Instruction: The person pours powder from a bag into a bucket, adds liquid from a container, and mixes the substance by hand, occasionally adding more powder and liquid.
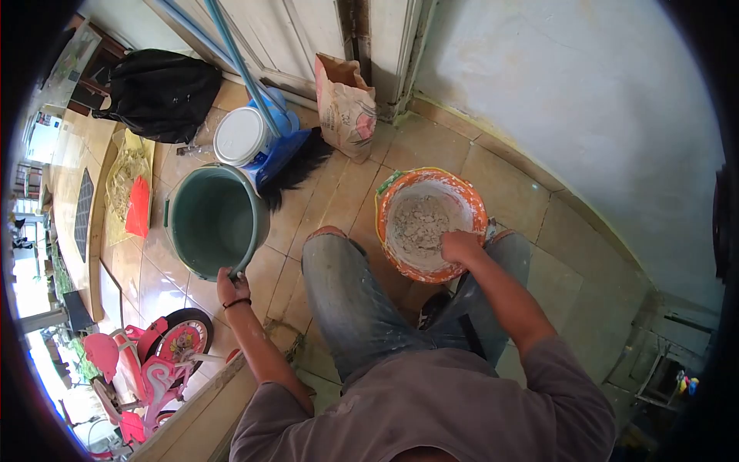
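On my left, a dark green bucket point(212, 223) is tilted so that its inside shows, and nothing is visible in it. My left hand point(233, 288) grips its near rim. In front of my knees stands an orange bucket point(471, 202), its rim smeared with white. Lumpy grey-white plaster mix point(418, 222) lies inside it. My right hand point(462, 248) is closed at the right inner side of this bucket, just above the mix. Whatever its fingers hold, if anything, is hidden.
An open paper bag point(346, 112) stands by the door. Left of it are a broom point(296, 165), a white-lidded tub point(241, 136) and a black bag point(162, 92). A pink bicycle point(146, 362) is at lower left. A wall point(554, 92) curves along the right.
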`<action>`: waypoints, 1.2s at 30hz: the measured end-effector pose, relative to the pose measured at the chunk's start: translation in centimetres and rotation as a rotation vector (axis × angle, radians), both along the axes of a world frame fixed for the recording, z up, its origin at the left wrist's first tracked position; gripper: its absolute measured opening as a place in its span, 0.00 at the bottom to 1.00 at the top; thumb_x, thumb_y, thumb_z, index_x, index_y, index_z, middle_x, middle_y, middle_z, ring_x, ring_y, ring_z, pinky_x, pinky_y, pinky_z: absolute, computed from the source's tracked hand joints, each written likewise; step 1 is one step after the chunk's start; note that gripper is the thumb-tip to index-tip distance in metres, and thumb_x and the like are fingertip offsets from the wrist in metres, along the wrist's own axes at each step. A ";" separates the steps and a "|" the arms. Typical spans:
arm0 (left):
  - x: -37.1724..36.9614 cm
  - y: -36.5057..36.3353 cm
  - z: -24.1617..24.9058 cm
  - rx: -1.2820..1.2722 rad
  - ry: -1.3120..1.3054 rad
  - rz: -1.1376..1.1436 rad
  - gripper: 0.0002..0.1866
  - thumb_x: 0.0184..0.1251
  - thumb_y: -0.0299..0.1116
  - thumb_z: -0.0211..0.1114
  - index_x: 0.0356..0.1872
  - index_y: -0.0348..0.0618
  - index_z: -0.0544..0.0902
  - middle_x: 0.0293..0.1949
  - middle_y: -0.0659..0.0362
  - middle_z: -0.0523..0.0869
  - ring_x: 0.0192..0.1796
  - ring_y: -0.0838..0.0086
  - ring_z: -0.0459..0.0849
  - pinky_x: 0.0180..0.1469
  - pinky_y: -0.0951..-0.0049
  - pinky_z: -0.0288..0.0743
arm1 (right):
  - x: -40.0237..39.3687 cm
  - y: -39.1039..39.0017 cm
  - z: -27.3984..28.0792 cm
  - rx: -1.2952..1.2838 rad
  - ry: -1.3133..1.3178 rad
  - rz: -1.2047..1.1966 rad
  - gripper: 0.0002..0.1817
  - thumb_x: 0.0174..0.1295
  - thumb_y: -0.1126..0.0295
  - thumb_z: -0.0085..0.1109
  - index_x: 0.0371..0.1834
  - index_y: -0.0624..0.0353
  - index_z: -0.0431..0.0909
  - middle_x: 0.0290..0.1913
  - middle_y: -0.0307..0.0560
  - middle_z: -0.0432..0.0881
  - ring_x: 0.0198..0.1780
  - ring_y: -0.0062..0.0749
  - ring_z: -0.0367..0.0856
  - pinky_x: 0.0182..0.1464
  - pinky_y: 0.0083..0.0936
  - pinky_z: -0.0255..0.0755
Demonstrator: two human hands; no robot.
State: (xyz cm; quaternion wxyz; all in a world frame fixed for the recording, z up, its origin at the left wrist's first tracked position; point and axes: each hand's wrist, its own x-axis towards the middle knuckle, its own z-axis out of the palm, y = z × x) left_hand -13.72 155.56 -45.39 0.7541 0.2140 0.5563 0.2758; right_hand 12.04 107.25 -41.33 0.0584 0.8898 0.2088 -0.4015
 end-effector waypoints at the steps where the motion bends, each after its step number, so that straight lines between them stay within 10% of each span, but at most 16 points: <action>1: 1.0 -1.7 2.7 0.060 0.018 0.000 0.08 0.52 0.24 0.59 0.35 0.40 0.75 0.30 0.60 0.81 0.24 0.75 0.79 0.21 0.83 0.74 | 0.8 0.1 -0.8 0.005 -0.022 -0.015 0.15 0.51 0.70 0.52 0.41 0.60 0.82 0.42 0.60 0.83 0.47 0.50 0.82 0.48 0.43 0.75; 16: 5.4 -11.8 17.8 0.370 0.119 -0.315 0.13 0.54 0.29 0.59 0.43 0.42 0.76 0.34 0.61 0.80 0.30 0.73 0.79 0.26 0.75 0.72 | -0.7 -1.7 1.1 0.127 -0.081 -0.105 0.16 0.55 0.69 0.51 0.46 0.60 0.79 0.43 0.59 0.82 0.47 0.52 0.81 0.50 0.44 0.74; 27: 8.5 -19.7 16.5 0.489 0.081 -0.506 0.09 0.57 0.27 0.56 0.39 0.37 0.77 0.28 0.61 0.80 0.23 0.78 0.79 0.19 0.80 0.72 | -1.3 -4.2 0.6 0.367 -0.046 -0.296 0.17 0.60 0.63 0.49 0.44 0.62 0.79 0.42 0.65 0.81 0.49 0.53 0.79 0.51 0.43 0.72; 36: 11.4 -22.8 15.4 0.681 0.046 -0.744 0.12 0.58 0.21 0.51 0.43 0.29 0.74 0.25 0.59 0.81 0.21 0.79 0.78 0.20 0.79 0.72 | -1.6 -4.7 3.7 0.538 0.322 -0.645 0.14 0.62 0.68 0.46 0.36 0.69 0.77 0.24 0.52 0.80 0.19 0.28 0.75 0.18 0.30 0.65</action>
